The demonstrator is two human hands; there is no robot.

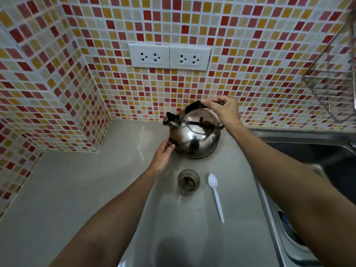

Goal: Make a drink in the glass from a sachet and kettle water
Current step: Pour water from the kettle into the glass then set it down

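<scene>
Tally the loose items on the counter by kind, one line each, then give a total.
Steel kettle: 1
Glass: 1
White plastic spoon: 1
Total: 3

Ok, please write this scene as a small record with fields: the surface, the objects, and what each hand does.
surface: grey counter, tiled wall behind, sink at right
kettle: steel, on the counter, spout pointing left
glass: upright in front of the kettle, brownish contents at the bottom
spoon: white plastic, lying right of the glass
right hand: gripping the black kettle handle
left hand: fingertips on the kettle's lower left side
</scene>
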